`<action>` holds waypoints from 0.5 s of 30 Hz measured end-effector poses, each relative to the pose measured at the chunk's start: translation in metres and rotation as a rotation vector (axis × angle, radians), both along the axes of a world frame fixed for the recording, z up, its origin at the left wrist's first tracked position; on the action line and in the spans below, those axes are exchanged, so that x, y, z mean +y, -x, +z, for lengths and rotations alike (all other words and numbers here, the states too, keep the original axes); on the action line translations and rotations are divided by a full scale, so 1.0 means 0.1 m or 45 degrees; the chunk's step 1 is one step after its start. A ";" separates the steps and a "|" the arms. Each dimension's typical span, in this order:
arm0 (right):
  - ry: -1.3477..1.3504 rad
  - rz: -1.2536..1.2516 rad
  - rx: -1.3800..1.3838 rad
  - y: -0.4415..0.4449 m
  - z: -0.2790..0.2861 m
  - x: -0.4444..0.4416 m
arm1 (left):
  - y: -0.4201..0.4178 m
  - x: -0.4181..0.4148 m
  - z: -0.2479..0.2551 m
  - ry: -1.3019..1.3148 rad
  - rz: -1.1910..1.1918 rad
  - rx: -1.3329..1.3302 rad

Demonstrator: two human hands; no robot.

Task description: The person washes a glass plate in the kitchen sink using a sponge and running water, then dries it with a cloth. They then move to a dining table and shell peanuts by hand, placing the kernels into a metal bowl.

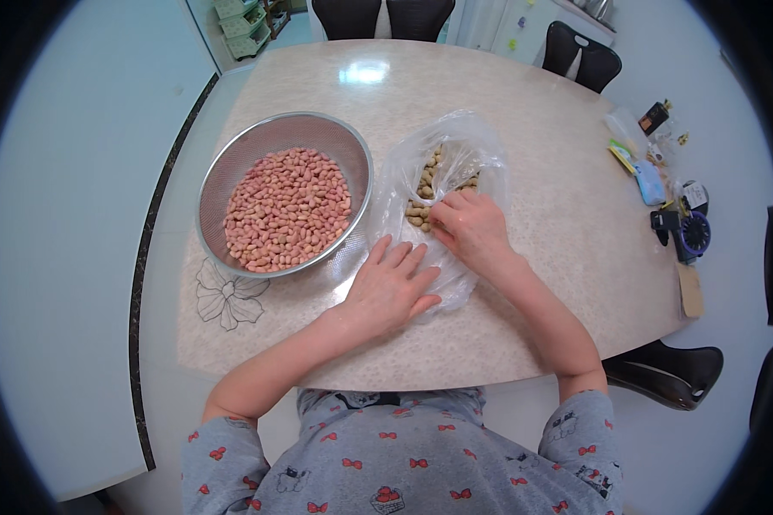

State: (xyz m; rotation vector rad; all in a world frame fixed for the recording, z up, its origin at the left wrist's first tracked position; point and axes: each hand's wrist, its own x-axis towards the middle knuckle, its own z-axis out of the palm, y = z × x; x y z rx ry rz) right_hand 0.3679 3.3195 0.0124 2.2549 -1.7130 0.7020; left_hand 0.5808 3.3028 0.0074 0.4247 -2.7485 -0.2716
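A clear plastic bag (393,161) lies on the table, and unshelled peanuts (419,214) show inside its opening. My left hand (390,286) is laid palm down over the near left part of the bag, its fingers spread. At the opening, my right hand (473,225) has its fingers bent beside the peanuts; its fingertips are partly hidden, so what they pinch, if anything, is unclear. To the left of the bag stands a round metal mesh basket (232,151) with a shiny rim. It holds many shelled, pink-skinned peanut kernels (290,209).
Both hands work over a pale stone-patterned table (554,212) with a curved edge. Along its right side sit a dark bottle (654,118), a blue packet (649,183), a small purple-rimmed fan (694,233) and other small items. Dark chairs (583,56) surround the table.
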 end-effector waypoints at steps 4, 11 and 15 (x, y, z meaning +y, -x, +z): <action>-0.055 -0.070 -0.038 -0.07 -0.02 0.03 | -0.08 0.02 0.10 -0.033 0.018 0.078; -0.104 0.042 -0.411 -0.09 0.28 0.29 | 0.07 -0.08 0.27 -0.579 0.375 0.509; -0.071 0.066 -0.631 -0.10 0.34 0.35 | 0.25 -0.20 0.34 -0.737 0.381 0.427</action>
